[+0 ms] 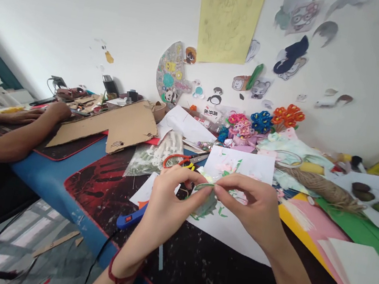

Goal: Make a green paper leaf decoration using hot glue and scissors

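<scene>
- Left hand (171,198), wearing a dark-red cord bracelet (113,274), is pinching a thin green piece (205,186).
- Right hand (256,206) is gripping its other end, fingers narrow.
- It is hovering above a white paper sheet (243,242).

White wall (125,5) on the far side, yellow drawing (228,27) and paper cutouts (291,55) stuck to it, blue table (55,182) below, glossy grey floor (64,261) near left

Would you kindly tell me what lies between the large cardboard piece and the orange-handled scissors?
In the head view, a clear plastic bag of pale material lies between the large cardboard piece and the orange-handled scissors.
</scene>
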The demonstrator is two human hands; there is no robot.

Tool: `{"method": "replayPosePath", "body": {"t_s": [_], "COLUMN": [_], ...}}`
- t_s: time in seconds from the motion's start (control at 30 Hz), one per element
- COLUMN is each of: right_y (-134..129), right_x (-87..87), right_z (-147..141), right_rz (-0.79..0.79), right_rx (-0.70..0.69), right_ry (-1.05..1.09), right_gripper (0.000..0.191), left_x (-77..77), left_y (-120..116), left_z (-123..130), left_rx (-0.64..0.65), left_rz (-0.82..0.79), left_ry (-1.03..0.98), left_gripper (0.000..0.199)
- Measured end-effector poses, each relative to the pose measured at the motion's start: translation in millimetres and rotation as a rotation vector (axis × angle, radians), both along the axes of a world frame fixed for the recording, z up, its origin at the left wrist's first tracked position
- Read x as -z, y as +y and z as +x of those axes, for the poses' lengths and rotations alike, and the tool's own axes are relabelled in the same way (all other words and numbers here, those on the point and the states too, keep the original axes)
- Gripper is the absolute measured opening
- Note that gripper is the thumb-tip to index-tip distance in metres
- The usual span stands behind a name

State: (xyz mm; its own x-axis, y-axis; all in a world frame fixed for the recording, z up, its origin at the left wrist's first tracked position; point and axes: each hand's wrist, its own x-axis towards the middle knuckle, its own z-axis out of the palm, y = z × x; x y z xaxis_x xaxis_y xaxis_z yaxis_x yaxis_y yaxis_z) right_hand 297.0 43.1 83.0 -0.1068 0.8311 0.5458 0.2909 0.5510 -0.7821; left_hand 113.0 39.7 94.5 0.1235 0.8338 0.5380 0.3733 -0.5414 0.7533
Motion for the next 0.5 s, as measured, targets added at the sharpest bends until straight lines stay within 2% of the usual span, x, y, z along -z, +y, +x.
{"method": "replayPosePath", "body": {"t_s": [0.27, 0.5], "right_y": [-1.3, -1.3], "right_x": [-0.7, -2.5], "right_z": [1.2, 0.7], "right_rz": [-0.012, -0.039], "right_rx": [-0.022, -0.041], "right_ry": [0.006, 0.009], "right_gripper": [0.012, 0.018], "left_x": [-3.3, -1.8], "left_y": [1.0, 0.6], "left_z": [0.3, 2.1], "left_rx": [0.026, -0.008], "left_rz": [-0.03, -0.027], "left_ry": [-0.014, -0.008], "left_gripper": [0.004, 0.007]}}
